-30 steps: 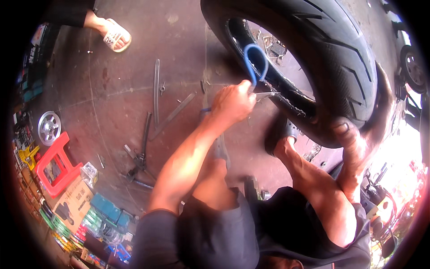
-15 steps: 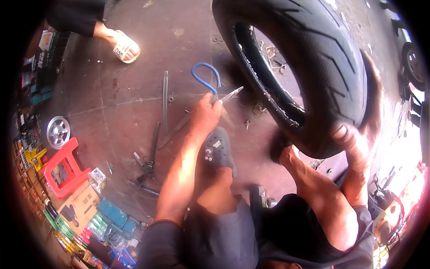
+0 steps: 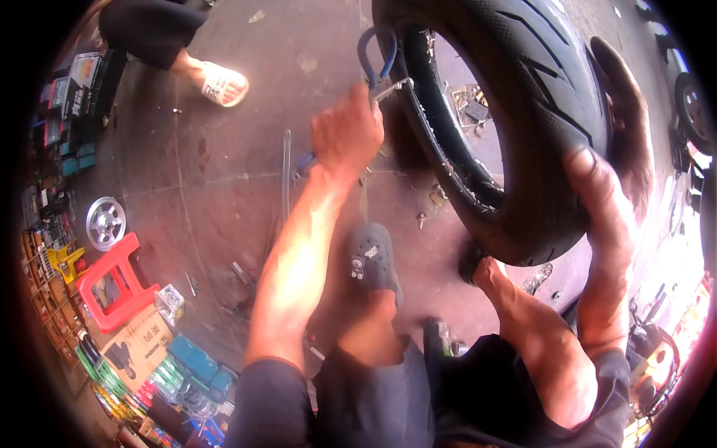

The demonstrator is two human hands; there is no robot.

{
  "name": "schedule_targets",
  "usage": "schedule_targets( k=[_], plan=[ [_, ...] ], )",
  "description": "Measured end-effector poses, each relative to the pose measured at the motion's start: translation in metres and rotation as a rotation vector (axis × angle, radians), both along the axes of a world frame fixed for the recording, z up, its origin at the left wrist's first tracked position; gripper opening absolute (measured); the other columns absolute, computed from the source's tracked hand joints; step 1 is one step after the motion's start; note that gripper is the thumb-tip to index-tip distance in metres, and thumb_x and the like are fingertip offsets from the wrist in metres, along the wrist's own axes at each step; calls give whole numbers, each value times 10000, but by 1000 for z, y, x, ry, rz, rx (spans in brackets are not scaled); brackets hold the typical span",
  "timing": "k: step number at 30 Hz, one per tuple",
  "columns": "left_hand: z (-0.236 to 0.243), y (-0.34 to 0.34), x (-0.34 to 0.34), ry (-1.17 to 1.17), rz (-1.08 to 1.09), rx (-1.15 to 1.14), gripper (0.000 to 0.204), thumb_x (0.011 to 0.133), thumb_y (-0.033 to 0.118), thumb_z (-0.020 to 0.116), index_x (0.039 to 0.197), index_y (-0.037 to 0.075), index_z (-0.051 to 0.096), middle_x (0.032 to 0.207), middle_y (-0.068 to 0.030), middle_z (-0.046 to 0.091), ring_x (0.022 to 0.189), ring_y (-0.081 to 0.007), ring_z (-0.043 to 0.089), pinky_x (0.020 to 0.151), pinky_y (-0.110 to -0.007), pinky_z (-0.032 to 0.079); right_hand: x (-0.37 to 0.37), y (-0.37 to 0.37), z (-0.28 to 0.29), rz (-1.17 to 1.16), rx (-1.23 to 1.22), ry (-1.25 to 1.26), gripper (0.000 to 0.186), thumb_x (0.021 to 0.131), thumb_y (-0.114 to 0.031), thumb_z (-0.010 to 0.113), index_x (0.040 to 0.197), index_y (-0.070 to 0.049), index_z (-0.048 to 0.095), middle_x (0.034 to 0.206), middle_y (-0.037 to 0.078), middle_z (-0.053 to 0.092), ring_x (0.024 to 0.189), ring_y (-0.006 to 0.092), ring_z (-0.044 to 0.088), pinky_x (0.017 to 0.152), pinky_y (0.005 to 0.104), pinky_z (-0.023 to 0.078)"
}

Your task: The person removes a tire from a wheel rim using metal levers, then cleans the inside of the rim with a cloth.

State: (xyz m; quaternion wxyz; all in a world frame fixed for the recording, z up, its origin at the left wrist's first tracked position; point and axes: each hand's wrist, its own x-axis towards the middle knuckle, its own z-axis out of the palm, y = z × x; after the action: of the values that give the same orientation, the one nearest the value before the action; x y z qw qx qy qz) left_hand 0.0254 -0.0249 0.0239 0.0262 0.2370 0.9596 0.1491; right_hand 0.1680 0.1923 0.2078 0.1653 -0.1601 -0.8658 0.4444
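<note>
A black motorcycle tyre (image 3: 523, 142) stands tilted at the upper right, its open centre facing left. My right hand (image 3: 616, 164) grips its right side, thumb against the tread and fingers spread along the outer edge. In my left hand (image 3: 347, 131), closed, is a metal tool with a curved blue loop (image 3: 377, 56) above the fist. Its pale tip lies at the tyre's left bead, where whitish bits cling. Whether the tip touches the rubber I cannot tell. Most of the tool's shaft is hidden by my fingers.
A long metal bar (image 3: 286, 175) lies on the floor left of my forearm. Beyond it are a silver wheel (image 3: 106, 223), a red plastic stool (image 3: 112, 291) and a cardboard box (image 3: 138, 343). Another person's sandalled foot (image 3: 224, 84) rests at the upper left. Debris is scattered under the tyre.
My left hand has risen away from me with the blue-looped tool, bringing its tip to the tyre's bead. The tyre has shifted slightly, still in my right hand's grip.
</note>
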Motion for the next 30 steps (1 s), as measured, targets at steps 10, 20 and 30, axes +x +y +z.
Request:
schedule_targets(
  k=[10,20,30],
  plan=[
    [-27,-32,55,-500,414,604,226,924,203,640,1011,-4,624,773,-212,675,758,-375,684,692,-481,508,4,-21,-14,283,65,144,1116,684,-506,897,1512,53,399,1519,267,386,1381,400,449,1157,474,345],
    [1,-61,61,-939,547,1230,501,970,287,627,1320,-30,458,1194,-189,560,1082,-297,587,932,-432,443,38,-61,-13,356,-85,241,835,582,-180,906,1350,-13,623,1437,326,458,1287,485,502,1058,526,450],
    [158,-26,76,-410,97,1069,895,917,409,711,1538,-78,289,1500,-226,442,1373,-301,451,1177,-426,320,53,-66,-29,532,-136,280,839,722,-234,842,1470,-85,491,1487,245,413,1363,456,424,1048,533,415]
  ],
)
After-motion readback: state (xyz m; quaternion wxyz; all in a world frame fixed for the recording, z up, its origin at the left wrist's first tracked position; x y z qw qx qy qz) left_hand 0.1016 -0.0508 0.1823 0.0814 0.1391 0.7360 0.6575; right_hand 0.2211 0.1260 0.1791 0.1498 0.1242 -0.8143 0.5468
